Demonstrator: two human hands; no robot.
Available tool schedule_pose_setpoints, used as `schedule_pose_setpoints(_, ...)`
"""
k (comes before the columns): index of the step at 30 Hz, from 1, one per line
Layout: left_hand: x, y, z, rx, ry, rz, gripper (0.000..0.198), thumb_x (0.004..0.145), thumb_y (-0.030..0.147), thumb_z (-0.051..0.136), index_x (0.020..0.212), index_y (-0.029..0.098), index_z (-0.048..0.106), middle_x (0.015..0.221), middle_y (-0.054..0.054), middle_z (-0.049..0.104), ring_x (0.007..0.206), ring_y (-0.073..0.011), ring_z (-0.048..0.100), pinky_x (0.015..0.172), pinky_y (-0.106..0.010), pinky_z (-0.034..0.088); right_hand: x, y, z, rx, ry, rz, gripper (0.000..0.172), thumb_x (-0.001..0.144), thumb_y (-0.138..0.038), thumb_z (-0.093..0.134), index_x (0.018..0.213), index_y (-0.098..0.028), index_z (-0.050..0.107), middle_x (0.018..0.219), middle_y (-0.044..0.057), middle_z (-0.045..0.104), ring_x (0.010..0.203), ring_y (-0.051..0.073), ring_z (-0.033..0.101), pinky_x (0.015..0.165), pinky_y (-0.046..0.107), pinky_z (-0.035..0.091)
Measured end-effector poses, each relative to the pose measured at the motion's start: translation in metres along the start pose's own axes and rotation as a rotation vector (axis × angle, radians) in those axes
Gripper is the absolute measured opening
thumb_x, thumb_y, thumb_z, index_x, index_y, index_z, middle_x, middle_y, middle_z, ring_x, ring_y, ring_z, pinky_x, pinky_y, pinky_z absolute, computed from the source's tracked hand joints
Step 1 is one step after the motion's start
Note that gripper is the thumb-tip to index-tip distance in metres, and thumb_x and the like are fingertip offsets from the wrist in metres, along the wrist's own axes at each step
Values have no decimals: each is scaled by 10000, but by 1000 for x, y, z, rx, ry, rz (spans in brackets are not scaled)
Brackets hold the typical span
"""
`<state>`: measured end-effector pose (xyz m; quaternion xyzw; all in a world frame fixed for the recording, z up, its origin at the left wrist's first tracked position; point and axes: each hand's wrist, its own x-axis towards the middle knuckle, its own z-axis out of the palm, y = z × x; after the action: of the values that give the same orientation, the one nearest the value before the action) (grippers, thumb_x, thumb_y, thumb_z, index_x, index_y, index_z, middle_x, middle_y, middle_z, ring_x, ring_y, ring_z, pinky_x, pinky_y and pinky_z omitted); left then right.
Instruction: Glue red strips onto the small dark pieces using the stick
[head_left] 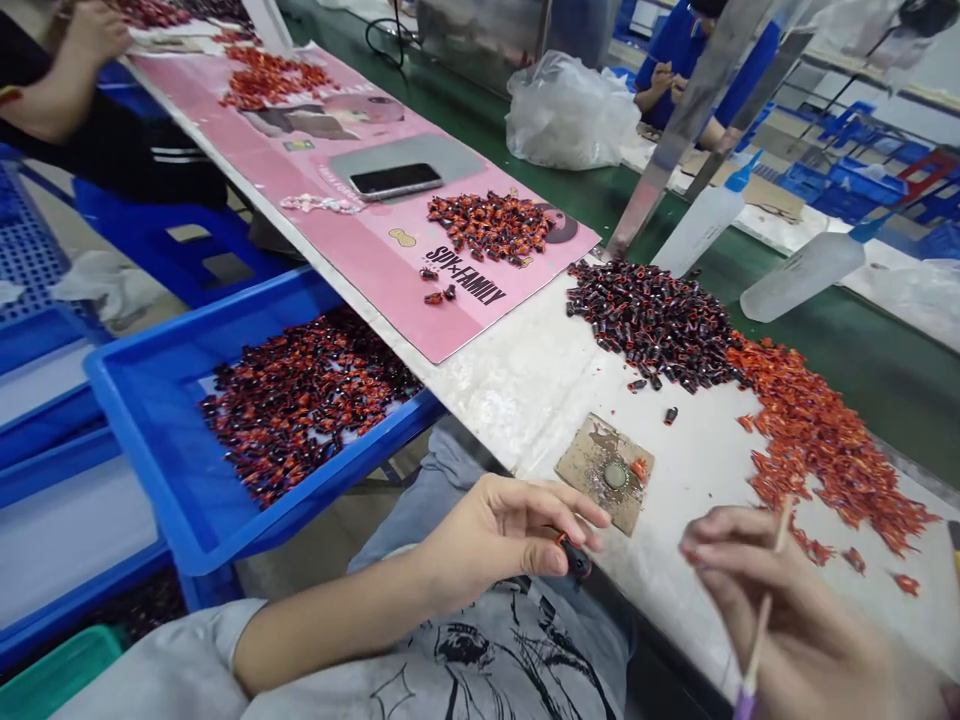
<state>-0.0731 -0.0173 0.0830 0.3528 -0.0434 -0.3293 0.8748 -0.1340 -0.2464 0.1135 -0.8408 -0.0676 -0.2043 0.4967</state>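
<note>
My left hand (517, 525) is closed on a small black and orange part (574, 555), pinched between thumb and fingers just off the table's near edge. In my right hand (780, 610), smeared by motion, is a thin wooden stick (760, 625) with a purple end. The thumb and forefinger of that hand meet at a reddish spot, too small to name. Between the hands and the piles lies a brown square of card (592, 450) with a round cap on it and an orange piece beside the cap.
Piles of black parts (652, 320) and orange pieces (825, 430) cover the table's far side. Finished-looking parts (491, 225) and a phone (396, 180) lie on a pink mat (360, 250). A blue tray (180, 500) stands left. White bottles (697, 230) stand behind. Other people sit nearby.
</note>
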Motion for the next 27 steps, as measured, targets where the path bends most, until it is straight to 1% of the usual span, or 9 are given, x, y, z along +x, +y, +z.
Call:
schedule_pose_setpoints(3, -1, -5, 4, 7, -37, -16, 218, 628, 319, 973, 763, 218, 833, 1052, -96, 813, 993, -212, 762, 889, -306, 604, -11, -19, 36, 155, -1, 94, 154, 915, -151, 707, 961, -286, 763, 989, 56, 650, 967, 198, 644, 732, 296, 578)
schedule_pose_setpoints(7, -5, -8, 8, 15, -20, -44, 241, 647, 345, 962, 792, 207, 829, 1084, -101, 815, 1038, -224, 763, 946, -328, 584, -16, -6, 59, 105, 147, 25, 260, 896, -96, 720, 1066, -289, 759, 975, 39, 670, 946, 179, 650, 752, 290, 576)
schedule_pose_setpoints(9, -5, -8, 9, 31, 20, -59, 273, 643, 362, 962, 798, 188, 820, 1070, -112, 817, 1004, -235, 771, 936, -343, 589, -19, 2, 63, 60, 214, -37, 307, 880, -56, 722, 1080, -285, 758, 948, 29, 699, 907, 175, 665, 760, 302, 580)
schedule_pose_setpoints(12, -3, -9, 11, 45, 55, -42, 299, 641, 376, 962, 800, 175, 809, 1057, -117, 818, 969, -235, 775, 954, -355, 584, -22, 4, 65, 65, 216, -40, 298, 893, -65, 708, 1075, -294, 766, 1002, 34, 733, 945, 185, 697, 796, 324, 602)
schedule_pose_setpoints(15, -2, -10, 11, 59, 68, -21, 292, 639, 370, 963, 786, 173, 806, 1037, -119, 821, 950, -234, 773, 941, -357, 592, -19, 1, 66, 190, 178, 70, 211, 920, -130, 702, 1021, -299, 778, 1055, 37, 757, 1010, 189, 722, 834, 320, 624)
schedule_pose_setpoints(19, -3, -10, 10, 52, 74, -7, 272, 635, 366, 966, 777, 188, 817, 1013, -106, 825, 920, -213, 768, 921, -335, 594, -15, 1, 67, 437, 127, 222, 95, 897, -201, 762, 926, -290, 781, 981, 23, 782, 957, 161, 749, 818, 256, 630)
schedule_pose_setpoints(22, -5, -10, 12, 25, 52, 21, 221, 656, 338, 958, 784, 210, 831, 1018, -84, 821, 926, -191, 757, 911, -307, 588, -16, 4, 72, 566, 148, 292, 100, 865, -228, 811, 937, -290, 780, 988, 13, 781, 956, 137, 749, 817, 207, 619)
schedule_pose_setpoints(24, -5, -10, 13, 28, 53, 71, 179, 681, 319, 945, 788, 223, 838, 1014, -72, 809, 933, -182, 744, 913, -303, 585, -19, 3, 76, 620, 200, 303, 125, 859, -231, 820, 958, -295, 778, 997, -2, 779, 960, 120, 747, 827, 187, 613)
schedule_pose_setpoints(27, -6, -12, 15, 105, 90, 200, 147, 707, 294, 929, 805, 223, 846, 944, -67, 764, 917, -174, 719, 881, -292, 590, -23, -1, 80, 679, 243, 242, 155, 878, -220, 805, 1006, -300, 767, 1009, -26, 769, 940, 97, 741, 854, 181, 606)
